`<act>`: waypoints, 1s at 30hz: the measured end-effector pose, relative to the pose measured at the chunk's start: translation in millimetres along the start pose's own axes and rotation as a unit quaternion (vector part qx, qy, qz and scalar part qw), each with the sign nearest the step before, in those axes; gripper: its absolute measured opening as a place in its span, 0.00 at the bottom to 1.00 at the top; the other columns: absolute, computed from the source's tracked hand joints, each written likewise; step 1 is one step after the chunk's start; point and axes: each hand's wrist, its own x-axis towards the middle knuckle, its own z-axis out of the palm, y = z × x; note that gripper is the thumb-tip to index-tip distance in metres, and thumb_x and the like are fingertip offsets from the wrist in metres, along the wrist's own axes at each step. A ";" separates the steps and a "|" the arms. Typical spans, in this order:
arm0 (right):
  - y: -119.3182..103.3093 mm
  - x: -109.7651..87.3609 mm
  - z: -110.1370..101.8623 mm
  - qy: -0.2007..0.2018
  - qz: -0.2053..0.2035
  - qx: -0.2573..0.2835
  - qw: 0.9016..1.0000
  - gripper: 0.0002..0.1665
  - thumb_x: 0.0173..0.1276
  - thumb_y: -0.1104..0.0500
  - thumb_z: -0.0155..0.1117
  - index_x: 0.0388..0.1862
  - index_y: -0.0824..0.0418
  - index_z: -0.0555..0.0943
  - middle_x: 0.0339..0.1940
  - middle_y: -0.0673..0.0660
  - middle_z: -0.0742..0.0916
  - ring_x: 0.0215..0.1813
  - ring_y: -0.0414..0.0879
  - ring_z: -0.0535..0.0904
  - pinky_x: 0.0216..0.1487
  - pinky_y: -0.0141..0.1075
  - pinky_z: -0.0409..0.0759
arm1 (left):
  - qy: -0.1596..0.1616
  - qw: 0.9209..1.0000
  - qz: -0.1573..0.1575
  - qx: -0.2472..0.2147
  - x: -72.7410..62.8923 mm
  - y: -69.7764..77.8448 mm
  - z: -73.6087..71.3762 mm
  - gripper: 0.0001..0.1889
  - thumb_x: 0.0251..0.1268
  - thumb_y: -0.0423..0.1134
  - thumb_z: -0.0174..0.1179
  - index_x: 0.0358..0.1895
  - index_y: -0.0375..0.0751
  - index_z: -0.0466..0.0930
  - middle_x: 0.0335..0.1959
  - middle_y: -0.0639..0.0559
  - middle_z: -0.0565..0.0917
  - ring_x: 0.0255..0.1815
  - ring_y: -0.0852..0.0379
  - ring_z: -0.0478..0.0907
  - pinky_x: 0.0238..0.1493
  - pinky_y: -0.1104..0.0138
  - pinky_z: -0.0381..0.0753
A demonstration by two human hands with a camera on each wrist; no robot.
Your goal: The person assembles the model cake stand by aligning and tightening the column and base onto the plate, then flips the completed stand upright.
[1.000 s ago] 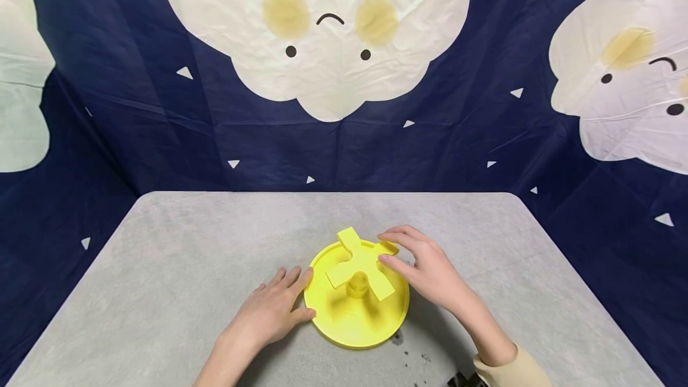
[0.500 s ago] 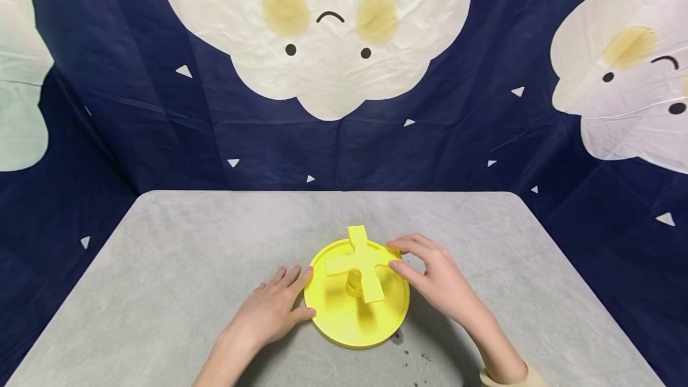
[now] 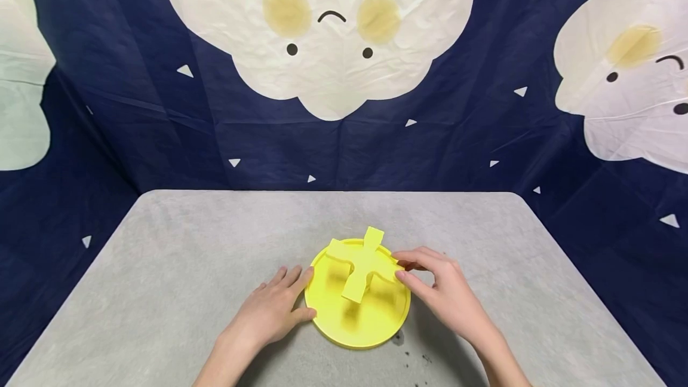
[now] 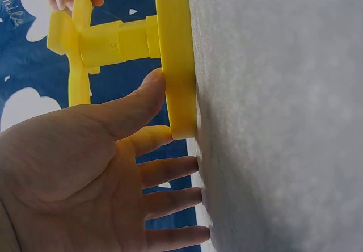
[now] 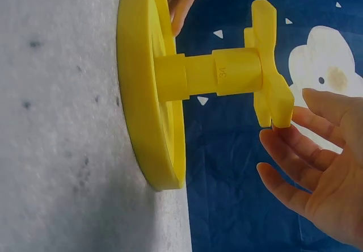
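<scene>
A round yellow base (image 3: 371,330) with a raised rim lies on the table. From its middle rises a thick yellow stem (image 5: 201,75), topped by a yellow four-armed cross knob (image 3: 364,264). My left hand (image 3: 269,312) rests at the base's left edge, thumb and index finger touching the rim; in the left wrist view the other fingers reach straight down to the table. My right hand (image 3: 443,282) holds one arm of the cross knob between thumb and fingers on the right side. In the head view the knob hides most of the stem.
The grey table (image 3: 215,237) has rounded far corners. Dark blue cloth (image 3: 161,148) with white clouds hangs behind it and along both sides. Small dark marks (image 3: 426,358) dot the tabletop right of the base.
The cross knob has turned clockwise as seen from above. My right hand has moved with its arm, to the right and nearer to me. Left hand and base stay in place.
</scene>
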 end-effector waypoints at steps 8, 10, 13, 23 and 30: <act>-4.9 -5.1 2.5 -0.004 0.010 -0.003 1.000 0.12 0.72 0.51 0.69 0.53 0.46 0.88 0.43 0.40 0.90 0.44 0.31 0.83 0.44 0.30 0.85 | -0.001 1.000 -0.002 0.002 0.4 -0.7 0.8 0.40 0.68 0.55 0.66 0.79 0.47 0.64 0.80 0.39 0.66 0.81 0.31 0.60 0.73 0.29 0.63; -6.2 -6.2 2.8 -0.007 0.011 -0.004 1.000 0.12 0.72 0.52 0.70 0.52 0.47 0.88 0.40 0.40 0.91 0.43 0.30 0.83 0.42 0.30 0.85 | -0.005 1.000 -0.004 0.001 0.7 -0.8 0.7 0.40 0.68 0.55 0.66 0.80 0.47 0.64 0.80 0.39 0.66 0.81 0.31 0.59 0.73 0.29 0.63; -8.3 -7.0 3.0 -0.012 0.012 -0.001 1.000 0.11 0.71 0.54 0.71 0.51 0.47 0.88 0.36 0.38 0.89 0.39 0.30 0.82 0.36 0.28 0.82 | -0.009 1.000 -0.006 0.000 1.2 -0.7 0.2 0.40 0.68 0.55 0.66 0.80 0.48 0.64 0.80 0.39 0.66 0.82 0.32 0.59 0.73 0.29 0.63; -14.8 -8.0 2.8 -0.016 0.004 0.012 1.000 0.13 0.66 0.58 0.75 0.49 0.48 0.89 0.31 0.37 0.87 0.35 0.30 0.81 0.22 0.28 0.75 | -0.003 1.000 0.000 0.001 1.5 -0.1 -0.9 0.39 0.69 0.54 0.66 0.80 0.48 0.64 0.80 0.39 0.66 0.82 0.32 0.59 0.72 0.29 0.64; -7.3 -4.5 7.0 0.049 -0.027 -0.020 0.998 0.24 0.62 0.63 0.77 0.58 0.53 0.86 0.49 0.45 0.83 0.46 0.36 0.82 0.44 0.33 0.87 | -0.007 1.000 -0.005 0.000 1.7 -0.5 0.1 0.40 0.69 0.55 0.66 0.80 0.48 0.64 0.81 0.40 0.65 0.82 0.32 0.58 0.73 0.30 0.63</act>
